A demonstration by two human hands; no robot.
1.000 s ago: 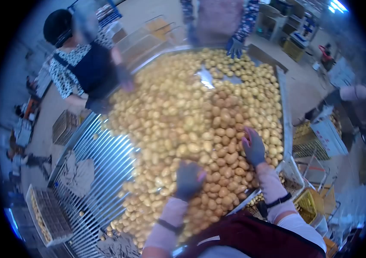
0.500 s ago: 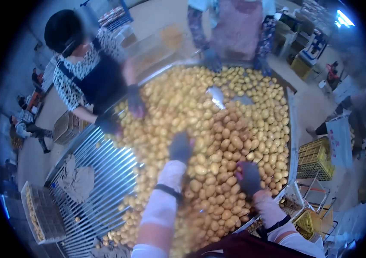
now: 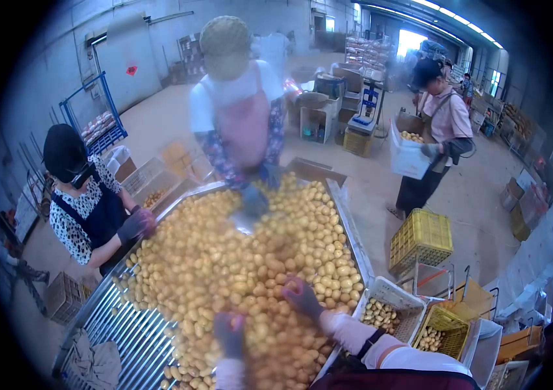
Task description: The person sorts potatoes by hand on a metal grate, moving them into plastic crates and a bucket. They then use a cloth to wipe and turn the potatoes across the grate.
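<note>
Yellow-brown potatoes lie in a broad heap on a metal sorting table with bars or rollers. Low over the near part of the heap is my left hand, in a dark grey glove with pinkish fingertips, fingers slightly apart. My right hand, gloved alike, reaches leftward over browner potatoes, its fingers loosely spread. Neither hand shows a potato clearly gripped. Across the table, a co-worker's blue-gloved hand is at a shiny silvery piece, too blurred to name.
Another co-worker's gloved hands are at the left rim. A grey cloth lies on the bars. At right stand a white crate and yellow crate holding potatoes, and another yellow crate. A person carries a white bin.
My view has tilted up and swung right. My left hand has drawn back toward me, and my hands are closer together. The co-worker opposite has reached to the silvery piece.
</note>
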